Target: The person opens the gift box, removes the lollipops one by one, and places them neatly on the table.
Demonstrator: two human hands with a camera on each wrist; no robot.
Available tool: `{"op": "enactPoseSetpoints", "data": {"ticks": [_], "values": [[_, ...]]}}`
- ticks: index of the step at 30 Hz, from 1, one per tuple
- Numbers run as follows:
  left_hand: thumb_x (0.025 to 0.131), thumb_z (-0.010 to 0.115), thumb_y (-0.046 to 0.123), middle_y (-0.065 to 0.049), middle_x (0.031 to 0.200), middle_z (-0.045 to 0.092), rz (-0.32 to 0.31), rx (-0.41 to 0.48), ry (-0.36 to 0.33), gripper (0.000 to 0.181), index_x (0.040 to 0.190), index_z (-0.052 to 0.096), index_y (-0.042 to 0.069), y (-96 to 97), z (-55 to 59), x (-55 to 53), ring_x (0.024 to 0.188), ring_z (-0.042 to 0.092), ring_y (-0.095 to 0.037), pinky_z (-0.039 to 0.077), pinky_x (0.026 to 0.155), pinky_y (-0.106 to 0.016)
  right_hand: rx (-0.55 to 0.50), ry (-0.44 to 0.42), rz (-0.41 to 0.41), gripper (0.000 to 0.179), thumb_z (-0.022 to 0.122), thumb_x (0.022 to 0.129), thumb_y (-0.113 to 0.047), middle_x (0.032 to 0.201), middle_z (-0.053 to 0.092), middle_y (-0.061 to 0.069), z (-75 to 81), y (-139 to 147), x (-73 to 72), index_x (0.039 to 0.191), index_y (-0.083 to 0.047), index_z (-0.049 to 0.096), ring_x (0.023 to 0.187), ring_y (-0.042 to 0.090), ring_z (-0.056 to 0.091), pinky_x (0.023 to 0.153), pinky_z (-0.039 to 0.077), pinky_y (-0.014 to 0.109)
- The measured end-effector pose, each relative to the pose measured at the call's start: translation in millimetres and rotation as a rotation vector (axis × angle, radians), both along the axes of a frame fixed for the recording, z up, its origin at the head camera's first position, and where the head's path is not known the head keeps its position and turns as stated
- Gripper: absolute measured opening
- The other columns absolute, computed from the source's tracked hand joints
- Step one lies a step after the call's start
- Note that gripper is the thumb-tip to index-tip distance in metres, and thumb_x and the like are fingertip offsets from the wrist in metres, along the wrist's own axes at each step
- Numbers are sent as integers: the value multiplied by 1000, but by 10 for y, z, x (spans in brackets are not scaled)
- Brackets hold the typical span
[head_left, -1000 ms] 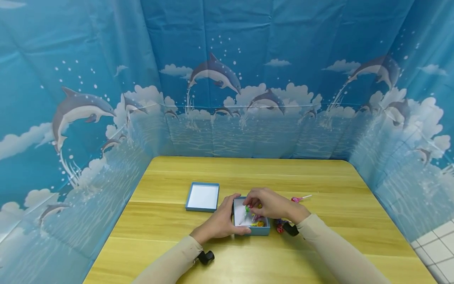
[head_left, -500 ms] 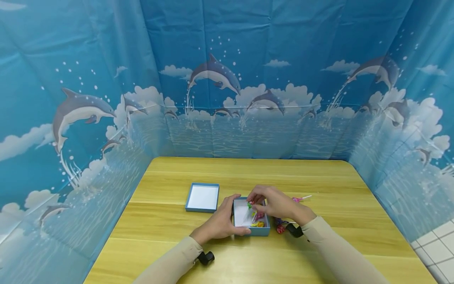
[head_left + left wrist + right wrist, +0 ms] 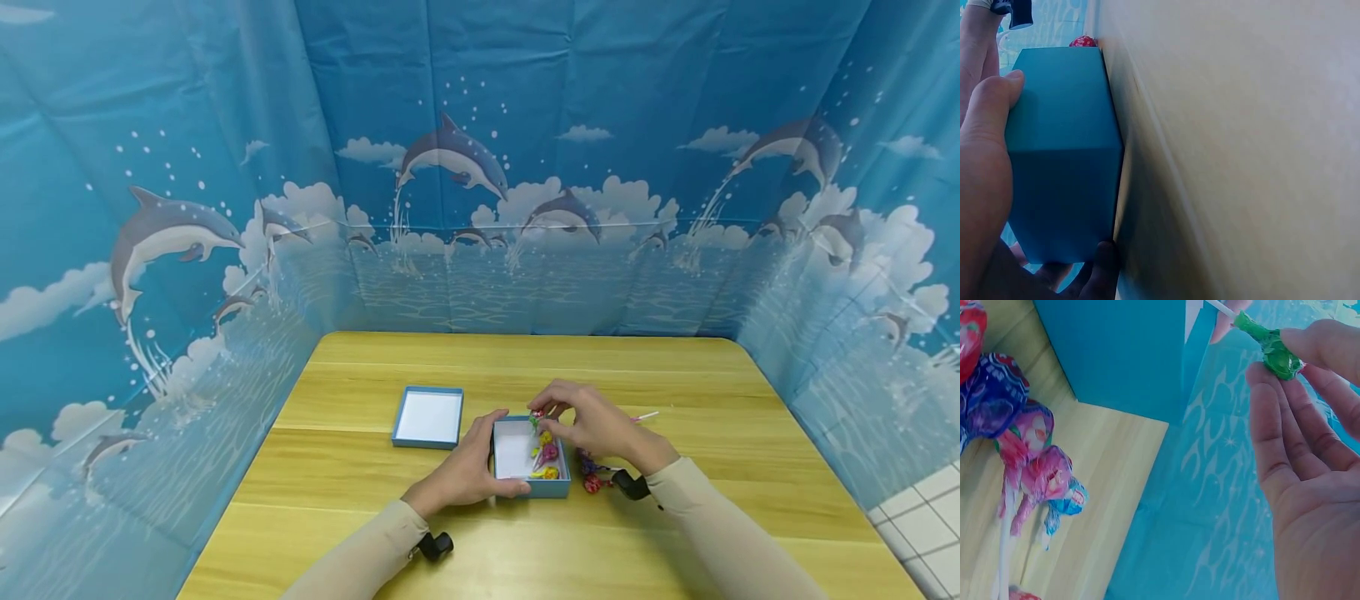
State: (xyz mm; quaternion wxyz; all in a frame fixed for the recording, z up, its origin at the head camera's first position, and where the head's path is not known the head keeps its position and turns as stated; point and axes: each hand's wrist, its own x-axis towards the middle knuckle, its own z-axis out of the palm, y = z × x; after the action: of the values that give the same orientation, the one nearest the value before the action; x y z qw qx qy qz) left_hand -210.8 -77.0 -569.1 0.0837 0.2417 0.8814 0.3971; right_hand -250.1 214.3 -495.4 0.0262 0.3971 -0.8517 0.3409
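In the head view my left hand [image 3: 471, 462] grips the left side of a blue open box [image 3: 551, 489], thumb along its near wall. The left wrist view shows that thumb on one wall of the box [image 3: 1063, 106] and fingertips on another. My right hand [image 3: 588, 421] pinches a green-wrapped lollipop [image 3: 1282, 357] between thumb and fingers, over the box's far right corner. Its white stick [image 3: 1219, 307] points toward the box opening. Inside, along the right wall, lie a yellow lollipop [image 3: 547, 473], a pinkish-purple one [image 3: 550, 452] and another yellow one [image 3: 545, 437].
A blue lid [image 3: 429, 442] with a white inside lies left of the box. Several wrapped lollipops lie right of it, among them a red one [image 3: 592, 483] and a dark blue one [image 3: 997, 394]. Another stick [image 3: 647, 416] shows behind my right hand. A dolphin-print curtain [image 3: 480, 283] surrounds the table.
My right hand has moved right and slightly away with the green lollipop, from over the box's middle to its far right corner. The lollipops inside show more. My left hand stays put.
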Motion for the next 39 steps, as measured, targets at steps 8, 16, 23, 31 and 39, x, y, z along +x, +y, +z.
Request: {"op": "enactPoseSetpoints", "data": {"ticks": [8,16,23,31,39], "values": [[93,94,66,-17,178,44,1,-5,2,130,188,18,19,7,0,-11,140,61,-25,55,122,-54,-48,89,-30,26,84,108,-7,127,83,1,22,73,-7,132,-17,83,107,14,80,94,70,48],[96,91,66,-20,181,40,-10,-48,22,133,190,10,18,5,7,-5,141,59,-27,54,124,-55,-57,158,-60,28,85,106,-5,126,84,-1,89,138,-6,131,-18,83,108,14,81,92,71,40],[100,88,65,-22,184,34,-34,-96,51,133,190,0,20,0,-16,0,152,57,-34,53,127,-56,-83,232,-63,30,85,104,1,123,85,2,106,221,-17,130,-16,83,101,14,81,87,71,40],[100,88,65,-23,182,36,-36,-122,61,132,190,1,25,2,-3,8,154,57,-36,54,127,-57,-92,236,-78,32,83,104,4,123,83,5,126,312,27,131,-13,83,99,17,83,87,72,41],[96,93,63,-23,185,33,-35,-117,61,136,190,2,27,-8,-1,6,163,52,-41,52,130,-60,-73,244,-103,33,84,103,4,123,81,3,135,440,45,131,-14,83,100,16,82,87,72,44]]}}
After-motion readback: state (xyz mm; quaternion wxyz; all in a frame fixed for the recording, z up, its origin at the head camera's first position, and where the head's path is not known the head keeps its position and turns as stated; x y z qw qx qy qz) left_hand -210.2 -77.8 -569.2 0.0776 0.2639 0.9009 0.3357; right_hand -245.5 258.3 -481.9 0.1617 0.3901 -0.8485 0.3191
